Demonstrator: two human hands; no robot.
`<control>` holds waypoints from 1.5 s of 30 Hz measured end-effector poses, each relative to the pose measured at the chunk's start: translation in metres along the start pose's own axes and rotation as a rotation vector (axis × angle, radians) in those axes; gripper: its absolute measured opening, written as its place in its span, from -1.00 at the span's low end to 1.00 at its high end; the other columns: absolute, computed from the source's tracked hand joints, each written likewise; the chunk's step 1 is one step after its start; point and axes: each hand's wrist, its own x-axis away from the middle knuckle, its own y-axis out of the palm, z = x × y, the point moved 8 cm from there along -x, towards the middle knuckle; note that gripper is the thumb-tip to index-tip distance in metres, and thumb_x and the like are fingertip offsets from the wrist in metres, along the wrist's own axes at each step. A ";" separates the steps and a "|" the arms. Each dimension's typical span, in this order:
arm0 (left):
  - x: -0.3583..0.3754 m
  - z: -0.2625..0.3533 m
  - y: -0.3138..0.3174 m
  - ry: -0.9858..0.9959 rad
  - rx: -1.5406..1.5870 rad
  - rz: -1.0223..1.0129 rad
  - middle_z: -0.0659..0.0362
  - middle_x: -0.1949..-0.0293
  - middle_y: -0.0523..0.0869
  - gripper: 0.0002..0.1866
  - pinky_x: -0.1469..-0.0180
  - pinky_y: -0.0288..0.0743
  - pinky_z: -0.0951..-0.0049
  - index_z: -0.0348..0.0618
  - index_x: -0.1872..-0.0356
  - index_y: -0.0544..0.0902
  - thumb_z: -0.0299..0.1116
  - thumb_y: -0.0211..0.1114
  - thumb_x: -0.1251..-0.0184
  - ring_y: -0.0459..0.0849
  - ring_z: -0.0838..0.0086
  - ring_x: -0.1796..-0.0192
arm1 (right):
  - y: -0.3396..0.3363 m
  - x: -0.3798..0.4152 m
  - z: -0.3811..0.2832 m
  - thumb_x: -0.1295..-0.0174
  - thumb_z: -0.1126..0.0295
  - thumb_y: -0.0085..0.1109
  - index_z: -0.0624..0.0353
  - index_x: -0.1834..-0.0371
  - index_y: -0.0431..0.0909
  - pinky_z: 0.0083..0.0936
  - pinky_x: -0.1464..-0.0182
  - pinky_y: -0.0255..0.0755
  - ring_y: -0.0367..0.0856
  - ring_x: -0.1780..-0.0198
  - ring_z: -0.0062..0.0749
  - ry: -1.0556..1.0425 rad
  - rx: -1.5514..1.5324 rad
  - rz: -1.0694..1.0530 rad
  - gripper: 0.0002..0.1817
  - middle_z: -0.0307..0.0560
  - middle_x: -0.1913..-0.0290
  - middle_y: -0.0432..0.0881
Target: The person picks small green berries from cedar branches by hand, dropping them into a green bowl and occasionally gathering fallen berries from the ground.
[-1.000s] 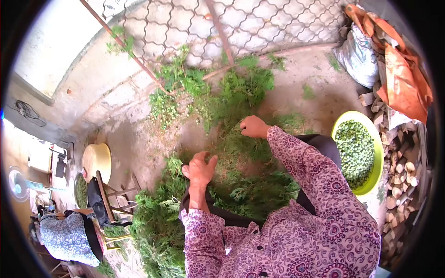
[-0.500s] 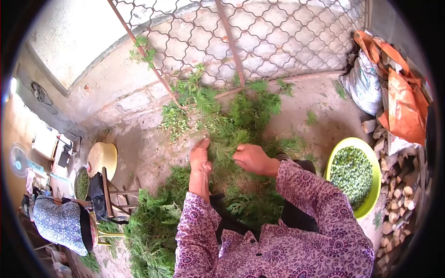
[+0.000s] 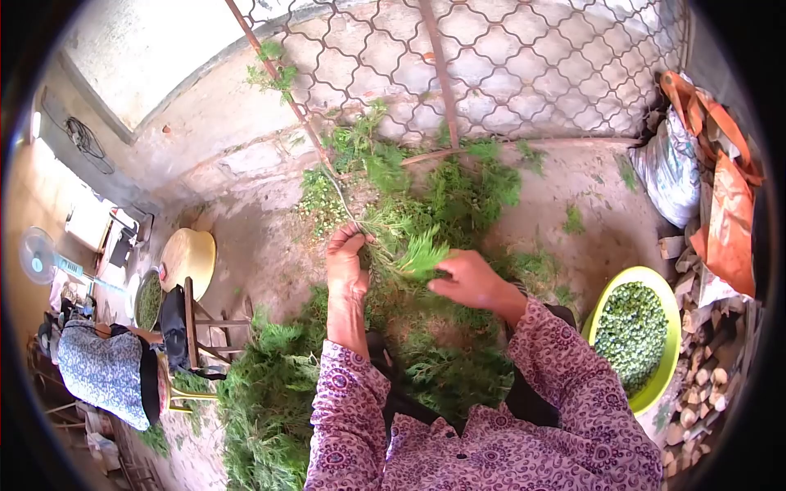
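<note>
In my left hand [image 3: 347, 260], closed at the centre, is the stem end of a green leafy sprig [image 3: 422, 252]. Its feathery tip reaches right toward my right hand [image 3: 468, 278], whose fingers are curled at the sprig's edge; whether they grip any of it is unclear. Beyond my hands, a pile of cut green branches [image 3: 442, 192] lies on the ground against the metal lattice [image 3: 446, 82]. More greenery [image 3: 274, 401] is heaped at the lower left, and some lies between my legs.
A yellow-green basin [image 3: 673, 327] of small green pieces stands at right beside stacked firewood [image 3: 702, 376]. Behind are a white sack [image 3: 671, 176] and orange sacking [image 3: 729, 233]. At left are a yellow tub [image 3: 192, 258], a wooden frame [image 3: 191, 327] and a seated person [image 3: 102, 368].
The sprig now shows between my hands, held out from my left fist. My right hand has moved slightly right and down. The whole view has shifted a little.
</note>
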 end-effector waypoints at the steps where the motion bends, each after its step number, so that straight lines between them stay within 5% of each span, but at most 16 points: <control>1: -0.001 -0.001 0.002 -0.023 0.076 -0.008 0.20 0.40 0.59 -0.82 0.24 0.45 0.52 -0.27 0.35 0.53 -0.71 0.04 -0.04 0.54 0.48 0.38 | -0.004 0.002 0.006 -0.02 0.33 0.16 0.23 0.12 0.52 -0.43 0.42 0.39 0.48 0.50 -0.29 -0.003 0.003 -0.003 -0.65 -0.05 0.52 0.48; 3: 0.001 -0.004 0.006 -0.063 0.086 -0.027 0.20 0.39 0.58 -0.83 0.26 0.47 0.50 -0.26 0.36 0.53 -0.70 0.04 -0.05 0.54 0.47 0.36 | -0.031 0.007 0.024 -0.08 0.33 0.16 0.29 0.10 0.50 -0.58 0.41 0.38 0.50 0.47 -0.50 0.119 -0.281 0.235 -0.65 -0.15 0.47 0.54; 4: 0.003 -0.009 0.010 -0.112 0.108 -0.034 0.18 0.41 0.56 -0.84 0.28 0.48 0.44 -0.24 0.35 0.50 -0.67 0.04 -0.06 0.53 0.45 0.38 | -0.031 0.011 0.037 -0.13 0.35 0.14 0.32 0.13 0.50 -0.66 0.37 0.39 0.52 0.40 -0.61 0.334 -0.560 0.187 -0.70 -0.21 0.39 0.57; 8: 0.010 -0.029 0.031 -0.235 0.122 -0.143 0.19 0.43 0.59 -0.82 0.30 0.50 0.44 -0.23 0.33 0.54 -0.67 0.05 -0.04 0.56 0.45 0.40 | -0.045 0.014 0.043 -0.11 0.34 0.20 0.31 0.11 0.45 -0.66 0.30 0.42 0.51 0.35 -0.64 0.400 -0.782 0.242 -0.66 -0.22 0.35 0.55; 13: 0.020 -0.043 0.054 -0.283 0.127 -0.142 0.16 0.41 0.61 -0.81 0.27 0.50 0.44 -0.23 0.30 0.53 -0.65 0.05 -0.05 0.58 0.44 0.39 | -0.029 0.000 0.037 -0.03 0.38 0.28 0.31 0.03 0.39 -0.67 0.26 0.41 0.48 0.28 -0.66 0.346 -0.692 0.292 -0.55 -0.20 0.17 0.49; 21: 0.026 -0.060 0.069 -0.321 0.080 -0.114 0.23 0.38 0.61 -0.80 0.20 0.42 0.52 -0.19 0.22 0.52 -0.55 0.15 -0.09 0.55 0.52 0.30 | -0.012 -0.009 0.043 0.00 0.38 0.23 0.33 0.38 0.50 -0.64 0.46 0.36 0.44 0.50 -0.67 0.335 -0.747 0.342 -0.78 -0.21 0.60 0.52; 23: 0.026 -0.059 0.067 -0.254 0.011 -0.087 0.28 0.36 0.60 -0.80 0.19 0.39 0.55 -0.14 0.20 0.52 -0.49 0.24 -0.13 0.53 0.58 0.29 | -0.017 -0.009 0.035 0.04 0.36 0.26 0.34 0.40 0.49 -0.59 0.48 0.34 0.38 0.55 -0.67 0.193 -0.496 0.427 -0.74 -0.06 0.62 0.47; 25: 0.027 -0.059 0.069 -0.248 0.005 -0.074 0.29 0.36 0.58 -0.82 0.22 0.39 0.57 -0.15 0.24 0.51 -0.46 0.27 -0.14 0.52 0.60 0.32 | -0.018 -0.009 0.026 0.07 0.35 0.27 0.36 0.45 0.46 -0.55 0.51 0.31 0.32 0.58 -0.67 0.177 -0.458 0.415 -0.73 0.04 0.64 0.39; 27: 0.025 -0.058 0.053 -0.206 0.043 0.089 0.27 0.38 0.58 -0.88 0.26 0.39 0.55 -0.17 0.29 0.50 -0.43 0.23 -0.18 0.52 0.59 0.33 | -0.012 -0.011 0.024 0.00 0.41 0.23 0.39 0.46 0.48 -0.63 0.54 0.26 0.26 0.55 -0.74 0.230 -0.325 0.316 -0.78 -0.17 0.65 0.42; 31: 0.028 -0.062 0.044 -0.184 -0.048 0.133 0.23 0.42 0.56 -0.87 0.33 0.38 0.54 -0.19 0.33 0.49 -0.35 0.15 -0.26 0.50 0.57 0.37 | -0.015 -0.015 0.005 -0.01 0.37 0.23 0.38 0.54 0.48 -0.63 0.57 0.25 0.32 0.60 -0.73 0.215 -0.338 0.211 -0.75 -0.21 0.69 0.41; 33: 0.020 -0.053 0.034 -0.210 -0.254 0.121 0.18 0.46 0.54 -0.81 0.38 0.40 0.51 -0.22 0.33 0.47 -0.29 0.04 -0.33 0.49 0.54 0.41 | 0.010 -0.012 -0.007 -0.02 0.35 0.21 0.34 0.62 0.48 -0.64 0.60 0.25 0.36 0.66 -0.69 0.346 -0.663 -0.136 -0.74 -0.24 0.71 0.42; 37: 0.004 -0.033 0.017 -0.248 0.156 0.108 0.28 0.62 0.33 -0.71 0.41 0.37 0.40 -0.21 0.30 0.40 -0.16 -0.11 -0.39 0.30 0.52 0.57 | 0.006 -0.006 -0.008 -0.11 0.37 0.09 0.25 0.50 0.53 -0.68 0.56 0.36 0.47 0.58 -0.63 0.316 -0.945 -0.088 -0.83 -0.18 0.57 0.55; 39: 0.000 -0.030 0.029 -0.293 0.580 -0.180 0.34 0.62 0.23 -0.73 0.33 0.29 0.41 -0.16 0.32 0.37 -0.15 -0.07 -0.37 0.21 0.55 0.55 | -0.012 -0.009 0.014 -0.15 0.43 0.01 0.23 0.33 0.46 -0.70 0.56 0.38 0.49 0.52 -0.60 0.378 -1.285 0.095 -0.89 -0.17 0.47 0.54; 41: 0.003 -0.026 0.028 -0.301 0.578 -0.172 0.35 0.62 0.16 -0.74 0.28 0.21 0.43 -0.13 0.32 0.34 -0.14 -0.05 -0.35 0.14 0.57 0.53 | -0.022 -0.012 0.027 -0.15 0.45 0.03 0.19 0.36 0.45 -0.71 0.59 0.37 0.50 0.50 -0.59 0.333 -1.613 0.199 -0.94 -0.15 0.43 0.53; 45: 0.009 -0.023 0.031 -0.384 0.763 -0.155 0.35 0.62 0.18 -0.77 0.32 0.20 0.48 -0.14 0.30 0.35 -0.18 0.01 -0.33 0.16 0.57 0.53 | -0.019 -0.007 0.039 -0.17 0.44 0.06 0.15 0.37 0.45 -0.73 0.63 0.29 0.48 0.51 -0.59 0.380 -1.677 0.243 -0.96 -0.16 0.41 0.53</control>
